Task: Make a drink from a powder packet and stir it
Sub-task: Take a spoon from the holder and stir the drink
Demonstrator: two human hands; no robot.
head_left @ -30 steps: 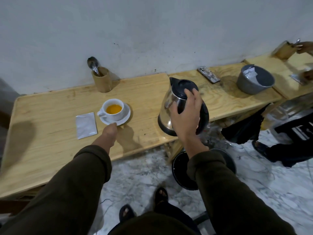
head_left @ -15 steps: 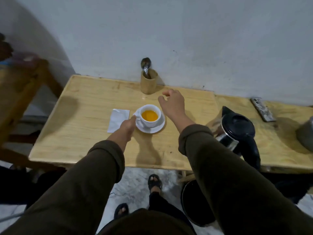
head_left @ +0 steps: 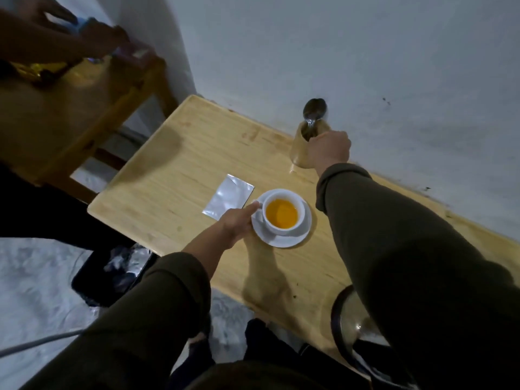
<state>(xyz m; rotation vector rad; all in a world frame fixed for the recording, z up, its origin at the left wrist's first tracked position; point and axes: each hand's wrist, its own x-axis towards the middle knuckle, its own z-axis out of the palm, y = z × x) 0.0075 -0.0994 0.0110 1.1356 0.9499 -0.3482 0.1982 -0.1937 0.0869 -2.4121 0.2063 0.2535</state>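
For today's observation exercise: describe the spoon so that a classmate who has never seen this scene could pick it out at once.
Start at the wooden table against the pale wall. At its far edge stands a tan wooden cup, with the right hand on it. The spoon stands in that cup, bowl upward: the only shiny metal thing, unlike the white teacup and flat silver packet.

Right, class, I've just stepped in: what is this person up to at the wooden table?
A person is making a drink. The white cup on its saucer already holds orange liquid. The left hand steadies the cup at its handle side. The right hand is at the wooden holder by the wall, closed around the stem of the spoon standing in it. A silver packet lies flat beside the saucer. Stirring has not begun.
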